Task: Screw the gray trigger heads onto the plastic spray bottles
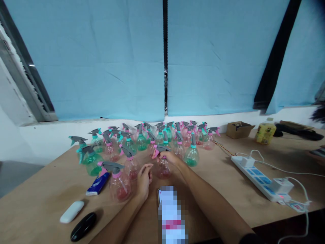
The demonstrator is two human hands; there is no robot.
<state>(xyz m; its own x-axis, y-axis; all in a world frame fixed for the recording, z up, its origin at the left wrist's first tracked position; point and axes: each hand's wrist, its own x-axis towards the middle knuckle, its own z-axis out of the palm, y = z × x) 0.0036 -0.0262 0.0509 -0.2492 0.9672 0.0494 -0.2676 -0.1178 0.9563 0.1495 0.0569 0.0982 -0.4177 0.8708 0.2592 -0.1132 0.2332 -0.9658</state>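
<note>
My right hand [165, 156] is closed around the grey-and-pink trigger head and neck of a clear pink spray bottle [164, 170], which stands upright with a little red-pink liquid at its bottom. Just left of it, my left hand [145, 176] hovers with loosely bent fingers, somewhat apart, and nothing visible in them. Beside that hand stands another pink spray bottle [131, 168], and nearer to me a larger-looking pink one [120, 186]. To the right of my right hand is a green spray bottle [191, 156].
Several more pink and green spray bottles [142, 141] crowd the table [210, 179] toward the wall. A blue packet [98, 184], white case [72, 211], black case [83, 227] and blurred-out phone [170, 213] lie in front. Rightward are a power strip [256, 178], carton [238, 130] and yellow-labelled bottle [265, 132].
</note>
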